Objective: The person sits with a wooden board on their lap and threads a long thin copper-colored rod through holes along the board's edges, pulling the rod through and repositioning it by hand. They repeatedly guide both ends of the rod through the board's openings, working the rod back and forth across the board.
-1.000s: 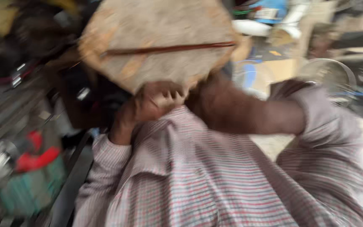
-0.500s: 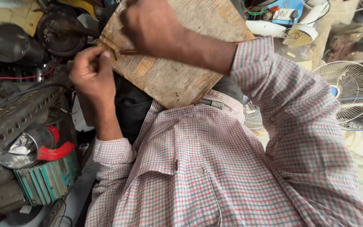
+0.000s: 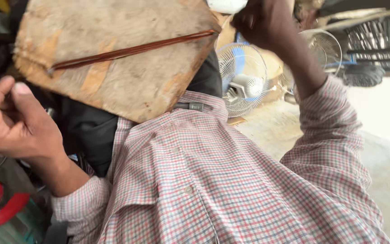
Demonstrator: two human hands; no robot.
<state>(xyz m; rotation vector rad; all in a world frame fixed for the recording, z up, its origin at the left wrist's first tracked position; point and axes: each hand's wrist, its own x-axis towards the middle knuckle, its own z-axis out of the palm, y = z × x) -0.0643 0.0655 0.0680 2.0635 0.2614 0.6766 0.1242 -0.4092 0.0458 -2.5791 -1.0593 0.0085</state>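
A bundle of copper-coloured wire (image 3: 132,50) lay stretched in a straight strand across the worn wooden board (image 3: 113,86) that rested on my lap, running from near the board's left edge up to its right corner. My left hand (image 3: 16,122) was beside the board's lower left edge, fingers curled in with the thumb pressed toward them; I could not tell whether that grip pinched the wire's end or nothing at all. My right hand (image 3: 265,22) was raised past the board's right corner, closed in a fist, and what it held was hidden from me, though the strand pointed toward it.

As I judged it, the wire was already drawn out and laid straight, and nothing showed it wound or fixed to anything, so that part was still to do.

No package or sign showed clearly. A small grey tag (image 3: 196,106) sat at my waist, just under the board. A white table fan (image 3: 242,79) stood on the floor beyond, and a red ring-shaped part (image 3: 1,212) lay at the lower left.
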